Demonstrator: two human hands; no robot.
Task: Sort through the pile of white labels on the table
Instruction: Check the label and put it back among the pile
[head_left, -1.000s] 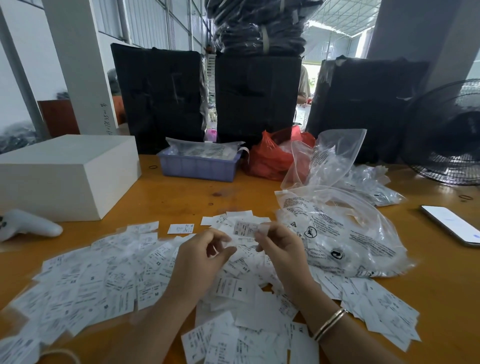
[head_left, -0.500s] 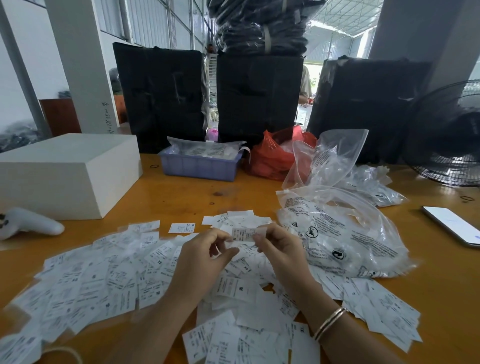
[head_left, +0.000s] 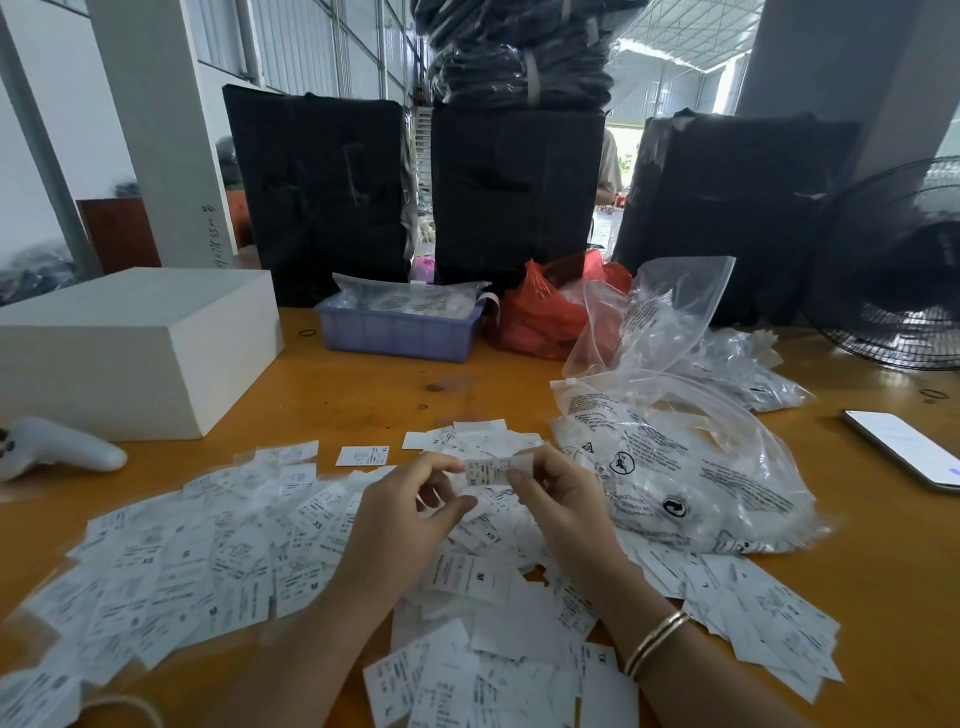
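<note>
**One label held up, the pile spread below**

I see a single white label (head_left: 485, 470) held between my two hands above the pile of white labels (head_left: 218, 566), too many to count, which fans across the wooden table (head_left: 363, 384). My right hand (head_left: 558, 506) pinches the label's right end; my left hand (head_left: 400, 519) has its fingers curled at the left end, though I cannot tell whether they actually grip it. Just right of the pile lies one clear zip bag (head_left: 670, 467) with more white pieces inside. Further back stand one blue tray (head_left: 397, 332) holding clear packets, one red bag (head_left: 545, 312), and one white box (head_left: 130, 348). One phone (head_left: 904, 447) lies far right.
</note>
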